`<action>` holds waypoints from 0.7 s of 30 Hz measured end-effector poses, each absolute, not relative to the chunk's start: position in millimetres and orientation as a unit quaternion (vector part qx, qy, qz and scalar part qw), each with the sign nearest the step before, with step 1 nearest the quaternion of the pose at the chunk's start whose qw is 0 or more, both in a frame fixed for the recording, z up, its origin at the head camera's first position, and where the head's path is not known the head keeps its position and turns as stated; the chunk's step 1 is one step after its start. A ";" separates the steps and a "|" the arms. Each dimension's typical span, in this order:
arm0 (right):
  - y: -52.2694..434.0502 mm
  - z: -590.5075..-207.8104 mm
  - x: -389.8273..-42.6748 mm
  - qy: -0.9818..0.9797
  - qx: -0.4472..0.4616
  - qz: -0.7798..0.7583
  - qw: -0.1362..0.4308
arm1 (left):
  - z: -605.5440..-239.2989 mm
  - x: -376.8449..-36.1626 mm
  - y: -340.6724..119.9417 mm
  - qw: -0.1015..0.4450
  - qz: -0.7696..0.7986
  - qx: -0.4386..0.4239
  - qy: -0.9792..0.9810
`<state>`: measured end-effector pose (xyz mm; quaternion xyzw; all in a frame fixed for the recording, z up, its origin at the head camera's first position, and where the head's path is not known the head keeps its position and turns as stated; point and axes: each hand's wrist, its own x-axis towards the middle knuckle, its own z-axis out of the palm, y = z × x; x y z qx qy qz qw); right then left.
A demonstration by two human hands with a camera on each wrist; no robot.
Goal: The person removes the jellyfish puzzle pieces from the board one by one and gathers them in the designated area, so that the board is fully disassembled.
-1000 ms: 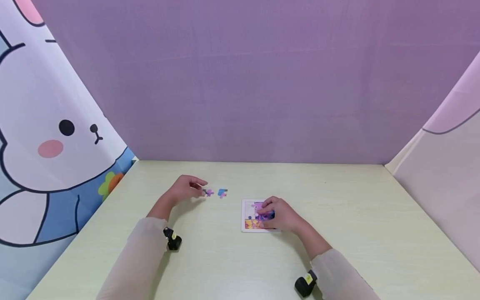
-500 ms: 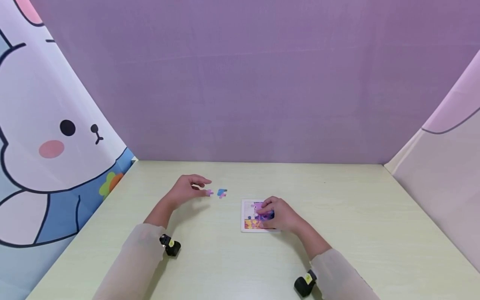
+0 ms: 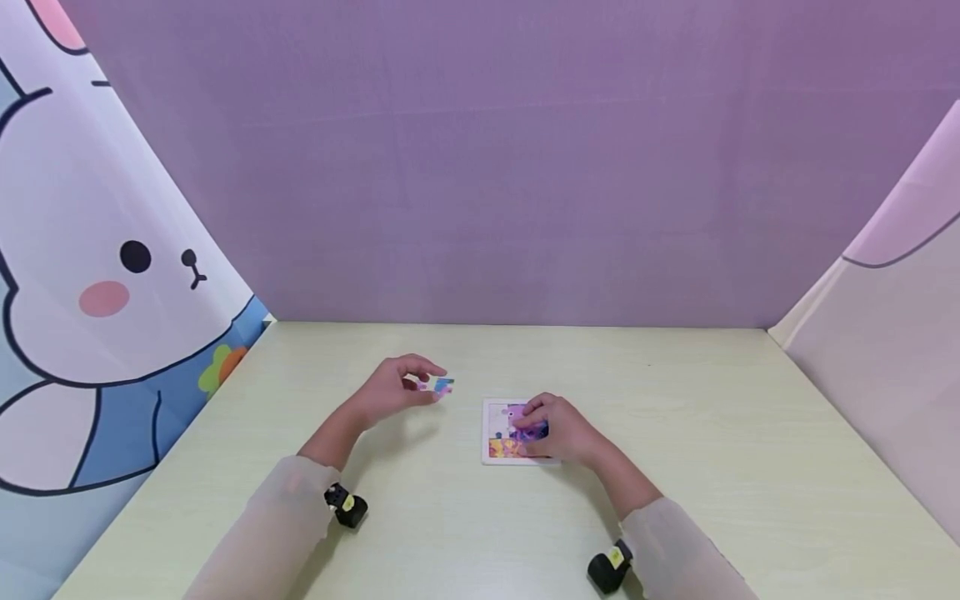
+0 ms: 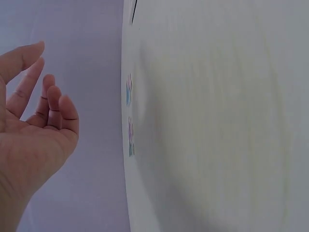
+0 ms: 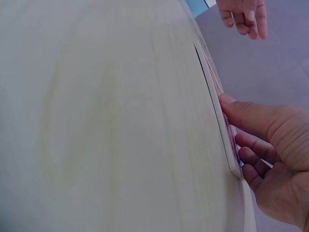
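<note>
left hand [image 3: 397, 385]: fingers loosely spread, holding nothing, hovering over loose puzzle pieces [image 3: 437, 386] just off its fingertips | right hand [image 3: 558, 429]: fingers straight, pressing on puzzle tray [image 3: 491, 433]; tray lies well right of the pieces, so left hand is nearer them

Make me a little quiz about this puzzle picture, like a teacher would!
1. True or false: the right hand rests on the puzzle board.
2. How many loose puzzle pieces lie on the table away from the board? A) one B) two C) five
3. Fill the gap: the hand nearest the loose puzzle pieces is the ___ hand.

Key:
1. True. Its fingers lie on the board's picture.
2. B. The left wrist view shows two lying flat.
3. Left. The left hand hovers by them with relaxed fingers, holding nothing.
</note>
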<state>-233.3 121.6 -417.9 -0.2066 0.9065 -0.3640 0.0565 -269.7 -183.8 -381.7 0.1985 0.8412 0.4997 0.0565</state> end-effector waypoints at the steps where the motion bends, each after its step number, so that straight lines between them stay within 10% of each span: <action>1: 121.6 -417.9 -233.2 0.906 -0.206 -0.364 0.057 | -381.7 -268.7 -181.7 0.058 0.501 0.204 0.839; 21: 122.7 -417.2 -234.1 0.907 -0.204 -0.364 0.060 | -385.6 -247.1 -153.0 0.113 0.440 0.281 0.845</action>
